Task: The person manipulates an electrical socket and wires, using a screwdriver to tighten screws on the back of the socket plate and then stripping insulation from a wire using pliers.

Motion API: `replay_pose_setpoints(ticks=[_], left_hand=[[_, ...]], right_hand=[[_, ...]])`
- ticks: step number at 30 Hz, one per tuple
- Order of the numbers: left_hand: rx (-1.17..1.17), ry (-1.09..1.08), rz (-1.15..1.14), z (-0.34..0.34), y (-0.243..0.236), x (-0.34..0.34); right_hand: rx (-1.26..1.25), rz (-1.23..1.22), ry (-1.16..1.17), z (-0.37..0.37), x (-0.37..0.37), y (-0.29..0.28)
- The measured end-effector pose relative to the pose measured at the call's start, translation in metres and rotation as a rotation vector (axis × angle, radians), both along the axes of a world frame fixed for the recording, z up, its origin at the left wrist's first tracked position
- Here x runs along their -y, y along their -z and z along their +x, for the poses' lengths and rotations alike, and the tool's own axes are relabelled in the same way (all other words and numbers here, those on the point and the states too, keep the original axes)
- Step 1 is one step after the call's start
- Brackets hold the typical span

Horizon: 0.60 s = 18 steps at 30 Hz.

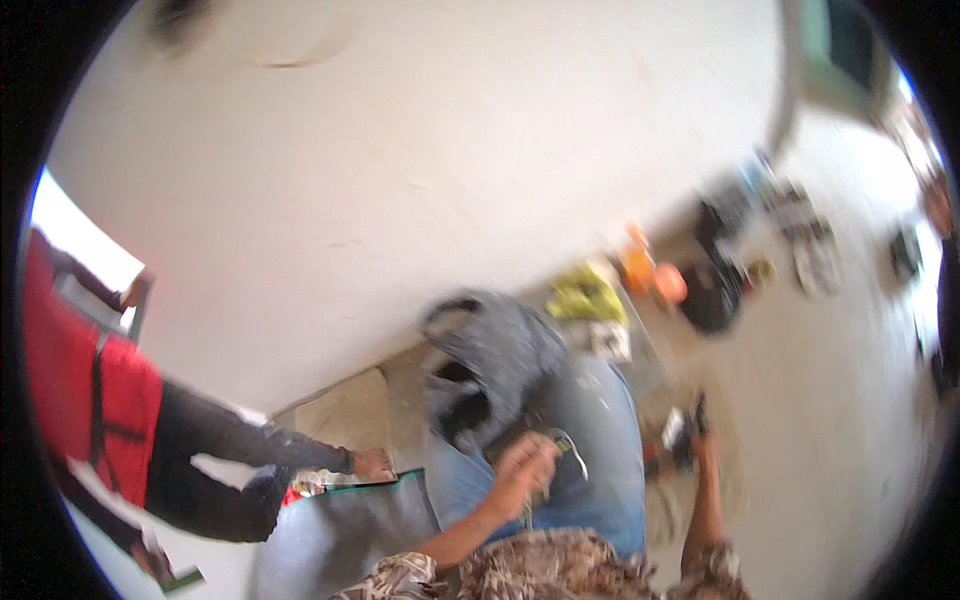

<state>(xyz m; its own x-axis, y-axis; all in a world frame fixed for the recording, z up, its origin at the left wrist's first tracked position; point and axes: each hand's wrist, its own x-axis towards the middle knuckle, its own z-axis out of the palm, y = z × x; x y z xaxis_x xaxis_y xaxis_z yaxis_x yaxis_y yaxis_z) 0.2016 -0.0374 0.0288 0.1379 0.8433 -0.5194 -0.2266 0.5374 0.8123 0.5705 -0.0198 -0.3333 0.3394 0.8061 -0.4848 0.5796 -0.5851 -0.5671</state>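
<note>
In front of my lap, my left hand [525, 468] is closed around a small green piece [560, 443] with a thin white strand [577, 458] curling from it. Its exact kind is too blurred to tell. My right hand [705, 447] reaches down beside my right leg, its fingers closed on a slim dark object [699, 410] that motion smears. Close to it lie a small white item [673, 428] and other dark things on the floor. A crumpled dark grey bag or cloth [505, 350] lies against my jeans-covered knee [600, 420].
On my left stands a person in a red top [80, 390], one hand low near a grey bag-like thing [345, 530]. Along the pale wall [420, 150] sit a yellow-green bundle [587, 294], an orange item [637, 265] and a black bag [712, 300]. Another person shows at the far right.
</note>
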Motion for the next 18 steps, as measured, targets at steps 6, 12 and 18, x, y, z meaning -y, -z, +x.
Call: replay_pose_setpoints(ticks=[6, 12, 18], left_hand=[[0.204, -0.015, 0.021, -0.014, 0.009, 0.01], [0.337, -0.07, -0.073, -0.029, 0.017, 0.013], [0.266, -0.06, 0.022, -0.021, 0.032, 0.004]], right_hand=[[0.135, 0.209, 0.194, -0.01, 0.011, -0.007], [0.133, 0.875, -0.014, -0.012, 0.025, -0.156], [-1.003, 0.41, 0.248, -0.076, 0.004, -0.253]])
